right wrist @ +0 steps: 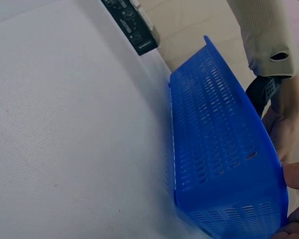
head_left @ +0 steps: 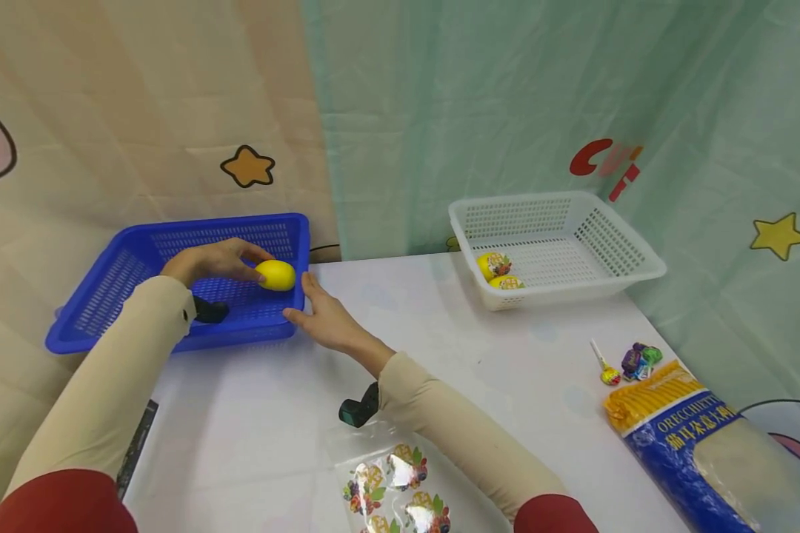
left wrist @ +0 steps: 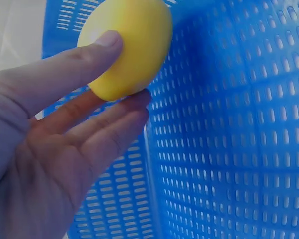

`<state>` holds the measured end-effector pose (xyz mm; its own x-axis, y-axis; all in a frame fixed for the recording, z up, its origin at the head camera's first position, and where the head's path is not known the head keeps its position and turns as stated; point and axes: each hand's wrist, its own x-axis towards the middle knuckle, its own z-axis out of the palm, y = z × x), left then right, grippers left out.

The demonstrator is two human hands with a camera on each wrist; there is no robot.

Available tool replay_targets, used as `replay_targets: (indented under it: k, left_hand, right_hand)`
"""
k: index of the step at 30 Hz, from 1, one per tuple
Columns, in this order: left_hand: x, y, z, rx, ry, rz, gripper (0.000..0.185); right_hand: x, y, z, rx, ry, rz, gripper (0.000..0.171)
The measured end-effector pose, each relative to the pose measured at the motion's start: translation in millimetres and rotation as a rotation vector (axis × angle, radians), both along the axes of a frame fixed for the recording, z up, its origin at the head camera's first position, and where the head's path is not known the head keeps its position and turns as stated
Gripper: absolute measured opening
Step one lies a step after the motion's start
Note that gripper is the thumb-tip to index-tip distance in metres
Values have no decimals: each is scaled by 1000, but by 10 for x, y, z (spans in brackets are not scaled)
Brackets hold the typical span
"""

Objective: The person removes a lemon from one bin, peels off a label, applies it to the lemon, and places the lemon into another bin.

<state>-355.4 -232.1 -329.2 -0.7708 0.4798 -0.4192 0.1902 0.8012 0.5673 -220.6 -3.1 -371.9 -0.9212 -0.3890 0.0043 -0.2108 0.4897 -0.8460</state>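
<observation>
My left hand (head_left: 220, 260) reaches into the blue basket (head_left: 236, 339) at the back left. Between its thumb and fingers it holds a smooth yellow lemon (left wrist: 132, 47), close to the basket's right end. The thumb lies on the near side of the lemon, with fingertips beneath it. Outside that same end, my right hand (head_left: 330, 320) grips the basket's rim near the front corner. In the right wrist view only part of its thumb (right wrist: 296, 175) and fingers show at the rim.
A white basket (head_left: 573, 280) with two yellow, fruit-printed round things (head_left: 493, 265) stands at the back right. In front lie a lollipop (head_left: 608, 370), wrapped candies (head_left: 640, 361) and an orecchiette bag (head_left: 680, 451). A clear packet of fruit-printed stickers (head_left: 400, 488) lies near the front.
</observation>
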Motion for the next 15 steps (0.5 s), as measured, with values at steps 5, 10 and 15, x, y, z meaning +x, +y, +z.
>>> replay_targets:
  k: [5,10,15]
  left_hand:
    - [28,-16,62,68,64,31,55]
    - [98,-27,170,165,132,36,56]
    - [170,-93,346,235,190,96,58]
  right_hand:
    - [4,-2,3,-7,3,7,77]
    - [11,3,-4,-1,-8,3,77]
    - [-2,6,-7,-1,5,1,76]
